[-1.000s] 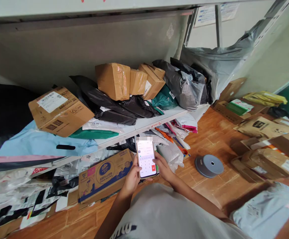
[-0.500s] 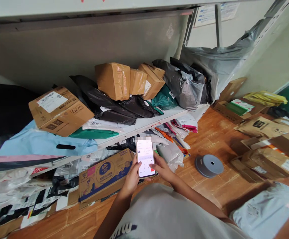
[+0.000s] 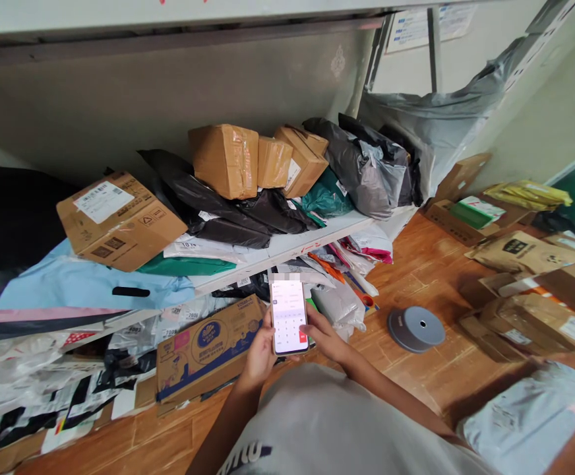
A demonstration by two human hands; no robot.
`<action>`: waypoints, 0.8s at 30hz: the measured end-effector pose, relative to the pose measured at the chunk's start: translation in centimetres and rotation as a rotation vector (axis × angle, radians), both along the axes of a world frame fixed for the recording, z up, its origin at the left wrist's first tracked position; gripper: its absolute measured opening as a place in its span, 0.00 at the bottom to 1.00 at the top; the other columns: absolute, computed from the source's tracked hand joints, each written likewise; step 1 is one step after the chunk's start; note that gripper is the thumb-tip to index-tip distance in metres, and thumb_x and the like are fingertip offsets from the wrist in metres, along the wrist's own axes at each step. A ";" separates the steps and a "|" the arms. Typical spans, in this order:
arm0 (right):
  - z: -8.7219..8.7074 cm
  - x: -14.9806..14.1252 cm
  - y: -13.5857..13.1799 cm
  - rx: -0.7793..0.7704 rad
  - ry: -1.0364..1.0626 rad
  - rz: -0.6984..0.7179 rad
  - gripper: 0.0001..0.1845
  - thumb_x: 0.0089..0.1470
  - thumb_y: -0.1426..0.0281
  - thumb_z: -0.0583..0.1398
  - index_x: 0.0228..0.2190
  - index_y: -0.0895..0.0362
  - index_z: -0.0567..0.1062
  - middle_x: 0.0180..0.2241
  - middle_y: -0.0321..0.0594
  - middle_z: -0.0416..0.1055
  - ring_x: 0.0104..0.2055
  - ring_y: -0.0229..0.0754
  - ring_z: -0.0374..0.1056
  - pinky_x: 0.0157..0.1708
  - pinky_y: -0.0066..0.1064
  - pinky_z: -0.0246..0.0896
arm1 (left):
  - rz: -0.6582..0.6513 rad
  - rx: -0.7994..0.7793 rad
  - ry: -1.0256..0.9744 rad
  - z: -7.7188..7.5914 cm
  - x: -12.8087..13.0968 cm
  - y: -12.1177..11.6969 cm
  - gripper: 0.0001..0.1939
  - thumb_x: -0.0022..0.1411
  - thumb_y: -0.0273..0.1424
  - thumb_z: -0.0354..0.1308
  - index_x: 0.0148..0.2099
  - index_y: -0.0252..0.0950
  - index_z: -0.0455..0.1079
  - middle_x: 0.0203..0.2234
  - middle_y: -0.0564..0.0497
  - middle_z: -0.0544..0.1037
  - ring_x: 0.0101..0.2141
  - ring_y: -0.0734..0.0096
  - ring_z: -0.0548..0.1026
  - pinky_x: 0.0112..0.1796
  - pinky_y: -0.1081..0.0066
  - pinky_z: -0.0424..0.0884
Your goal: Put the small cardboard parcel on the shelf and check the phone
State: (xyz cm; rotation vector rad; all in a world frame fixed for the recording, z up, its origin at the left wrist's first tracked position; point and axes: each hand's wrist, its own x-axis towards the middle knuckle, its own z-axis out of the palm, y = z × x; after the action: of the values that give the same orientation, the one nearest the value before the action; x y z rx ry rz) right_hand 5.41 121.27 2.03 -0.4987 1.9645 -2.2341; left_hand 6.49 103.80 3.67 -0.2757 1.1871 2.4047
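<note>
A smartphone point(image 3: 289, 311) with a lit screen is held upright in front of my body, over the lower edge of the shelving. Its screen has text lines above and a number keypad with a red key below. My left hand point(image 3: 261, 353) is closed round the phone's left side, thumb at the screen's edge. My right hand point(image 3: 323, 338) grips the right side, its thumb over the keypad near the red key. The fingers behind the phone are mostly hidden. A printed carton point(image 3: 211, 346) stands on the floor beyond my left hand.
A white shelf point(image 3: 287, 249) bears cardboard boxes point(image 3: 225, 161), a labelled carton point(image 3: 119, 221) and black and grey mailer bags point(image 3: 218, 214). Bagged parcels point(image 3: 339, 307) fill the space below. On the wooden floor to the right are a grey round stool point(image 3: 416, 328) and several parcels point(image 3: 539, 320).
My left thumb has drawn back from the keypad to the phone's left edge. The phone has shifted very slightly; the right thumb stays near the red key.
</note>
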 end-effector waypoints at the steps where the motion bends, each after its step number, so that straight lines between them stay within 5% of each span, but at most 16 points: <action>1: 0.1 0.0 -0.1 -0.006 -0.017 -0.016 0.24 0.56 0.65 0.57 0.54 0.50 0.69 0.51 0.40 0.72 0.50 0.49 0.69 0.51 0.43 0.66 | 0.000 0.010 -0.013 0.0 0.0 -0.1 0.38 0.50 0.36 0.59 0.64 0.46 0.57 0.60 0.51 0.67 0.55 0.45 0.68 0.36 0.60 0.79; 10: 0.2 -0.3 -0.7 -0.132 -0.236 -0.057 0.18 0.56 0.56 0.61 0.43 0.55 0.73 0.39 0.40 0.76 0.37 0.44 0.71 0.39 0.37 0.68 | -0.066 0.088 0.003 0.6 0.4 -0.2 0.42 0.46 0.31 0.56 0.66 0.48 0.54 0.61 0.53 0.65 0.54 0.47 0.68 0.38 0.57 0.78; 16: 0.4 0.4 -0.7 -0.092 -0.145 0.044 0.40 0.42 0.62 0.72 0.55 0.53 0.64 0.48 0.42 0.72 0.46 0.47 0.69 0.45 0.38 0.67 | -0.077 0.060 -0.007 0.7 0.2 -0.5 0.39 0.50 0.35 0.57 0.66 0.53 0.55 0.59 0.53 0.69 0.51 0.46 0.70 0.36 0.57 0.77; 20: 0.3 -0.4 -1.5 -0.179 -0.326 -0.140 0.26 0.49 0.47 0.64 0.39 0.55 0.74 0.35 0.40 0.75 0.34 0.45 0.70 0.36 0.36 0.67 | -0.094 0.007 0.031 0.8 0.2 -0.3 0.40 0.52 0.37 0.57 0.67 0.52 0.54 0.61 0.52 0.66 0.53 0.44 0.68 0.37 0.57 0.77; 24: 0.3 -1.6 -1.9 -0.155 -0.459 -0.262 0.32 0.47 0.39 0.60 0.24 0.57 0.74 0.22 0.39 0.71 0.26 0.42 0.66 0.28 0.33 0.62 | -0.171 -0.049 0.096 0.3 0.3 -0.2 0.42 0.54 0.38 0.56 0.70 0.52 0.49 0.65 0.52 0.60 0.55 0.46 0.67 0.40 0.59 0.76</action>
State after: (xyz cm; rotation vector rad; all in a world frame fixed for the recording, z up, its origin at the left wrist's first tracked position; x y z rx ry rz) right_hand 3.83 119.38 2.28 0.2605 1.7039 -2.3850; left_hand 6.80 103.57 4.01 -0.0706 1.2595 2.2652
